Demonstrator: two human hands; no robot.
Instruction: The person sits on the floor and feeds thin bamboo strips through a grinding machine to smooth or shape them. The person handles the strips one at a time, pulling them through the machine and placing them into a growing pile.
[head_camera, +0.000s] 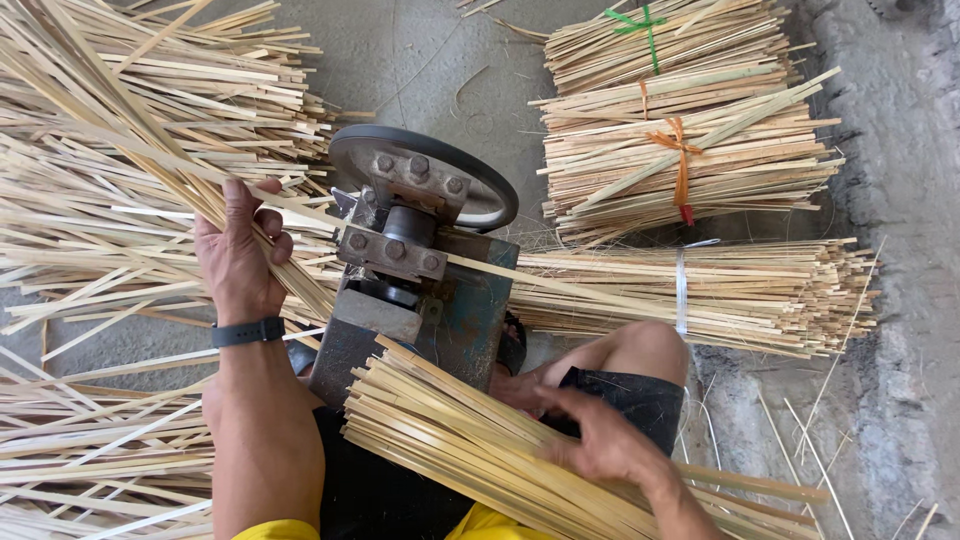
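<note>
Bamboo strips (150, 190) sit clasped in the left hand (240, 255) beside the splitting machine (415, 260), while the right hand (600, 445) rests loosely open on a lap bundle (470, 440), steadying it.

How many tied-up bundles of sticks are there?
3: green-tied bundle top right, orange-tied bundle below it, white-tied bundle beside the machine. More may be hidden.
</note>
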